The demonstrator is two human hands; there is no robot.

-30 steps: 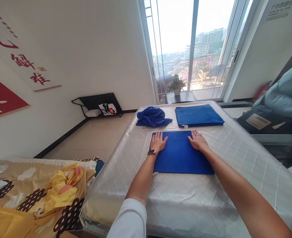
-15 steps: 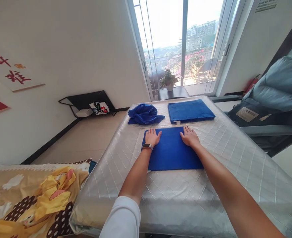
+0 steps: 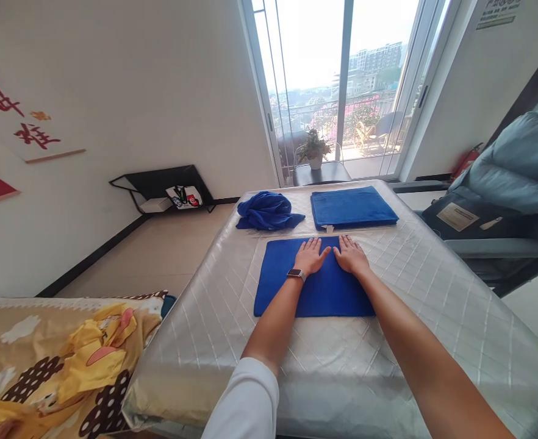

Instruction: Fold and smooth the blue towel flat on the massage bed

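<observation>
A folded blue towel [image 3: 276, 286] lies flat in front of me on a mattress [image 3: 214, 292] with a shiny silvery cover. Palm down on the towel's upper middle is my left hand [image 3: 312, 256], fingers stretched out, a watch on its wrist. My right hand [image 3: 350, 254] rests flat near the towel's upper right corner, fingers also extended. The two thumbs almost meet. Just beyond, a neat stack of folded blue towels [image 3: 354, 206] sits at the right, with a small white tag at its near edge. To its left lies a crumpled blue towel [image 3: 266, 211].
A grey padded armchair [image 3: 498, 247] stands along the mattress's right side. At the lower left is a patterned bedspread [image 3: 26, 329] with yellow cloth [image 3: 93, 353] on it. A potted plant [image 3: 315, 152] stands on a chair by the glass door. A black rack [image 3: 159, 186] is against the left wall.
My left hand has slid right from the towel's left edge to its middle, close to my right hand. The towel's left side now reaches further left. My right hand stays nearly in place.
</observation>
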